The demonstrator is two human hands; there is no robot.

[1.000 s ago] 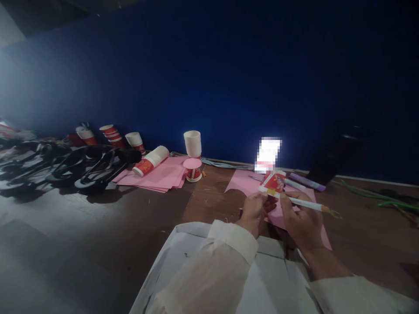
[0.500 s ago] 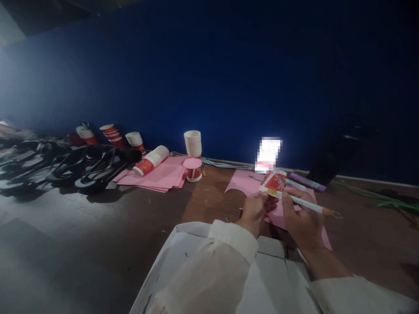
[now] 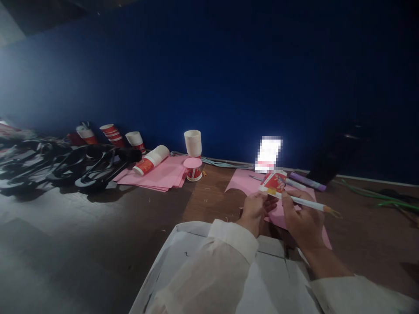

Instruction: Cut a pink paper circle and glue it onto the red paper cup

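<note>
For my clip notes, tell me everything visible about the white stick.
The white stick is slim and straight, with a smooth-looking surface; its material can't be told. Its right end has an orange tip with a thin yellowish loop. It slants down to the right in the picture, above pink paper. The right hand's grip holds it near its left part, by a red-printed piece; how the two join is unclear.

Hands holding white stick and red-and-white item, pink paper beneath
</note>
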